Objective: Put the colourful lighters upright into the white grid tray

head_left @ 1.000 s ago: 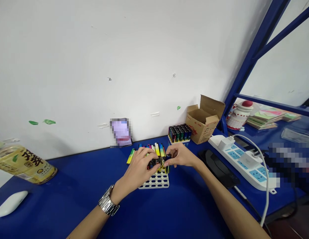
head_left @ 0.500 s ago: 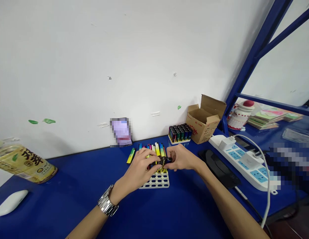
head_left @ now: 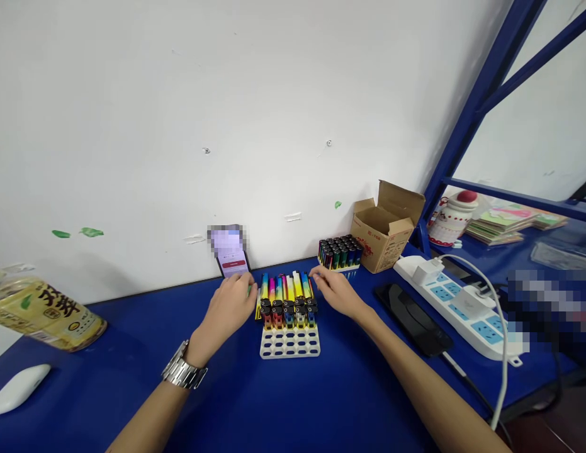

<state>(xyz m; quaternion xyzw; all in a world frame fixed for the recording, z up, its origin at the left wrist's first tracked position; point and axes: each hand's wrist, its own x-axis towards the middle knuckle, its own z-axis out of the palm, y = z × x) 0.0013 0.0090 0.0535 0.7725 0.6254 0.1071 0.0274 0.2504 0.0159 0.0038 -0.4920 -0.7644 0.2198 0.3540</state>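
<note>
My left hand (head_left: 230, 303) is closed at the left of the lighters, with a green bit of a lighter (head_left: 249, 290) showing at its fingertips. My right hand (head_left: 337, 290) has its fingers curled at the right end of a row of lying lighters (head_left: 291, 287); whether it grips one is hidden. In front, a white tray (head_left: 290, 345) with rows of holes holds upright black-topped lighters (head_left: 289, 313) in its back rows. Its front rows of holes show bare. A yellow lighter (head_left: 259, 309) lies between my left hand and the tray.
Behind on the right, another tray is packed with lighters (head_left: 340, 251), beside an open cardboard box (head_left: 384, 229). A propped phone (head_left: 233, 255) leans on the wall. Right lie a black phone (head_left: 412, 319) and a power strip (head_left: 457, 308). Left are a bottle (head_left: 51, 311) and a white mouse (head_left: 19, 390).
Both hands have left the tray and moved apart: the left to the lighter at the left, the right to the lying row's right end. The standing black-topped lighters are now uncovered.
</note>
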